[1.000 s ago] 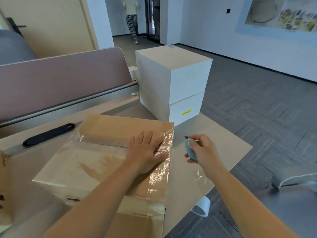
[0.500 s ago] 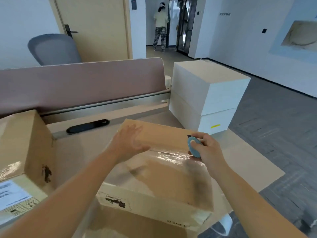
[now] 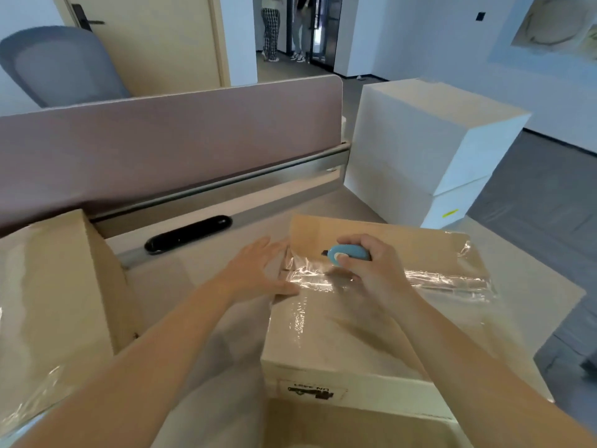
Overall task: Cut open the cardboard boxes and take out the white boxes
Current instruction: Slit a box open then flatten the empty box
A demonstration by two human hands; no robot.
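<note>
A pale beige counter (image 3: 200, 273) carries everything — a taped cardboard box (image 3: 371, 318) near the middle, a second cardboard box (image 3: 55, 286) at the left edge, and two stacked white boxes (image 3: 420, 150) at the far right corner, beside a pink divider panel (image 3: 161, 140).

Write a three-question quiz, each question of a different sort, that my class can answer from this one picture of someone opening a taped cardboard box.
1. True or false: the right hand holds a blue cutter above the tape seam of the cardboard box.
2. Multiple choice: the left hand is A) gripping the cutter, B) resting with straight fingers at the box's left edge, C) lifting a white box.
3. Fill in: the stacked white boxes stand at the far ____ of the desk.

Key: 1 true; 2 B; 3 right.
</note>
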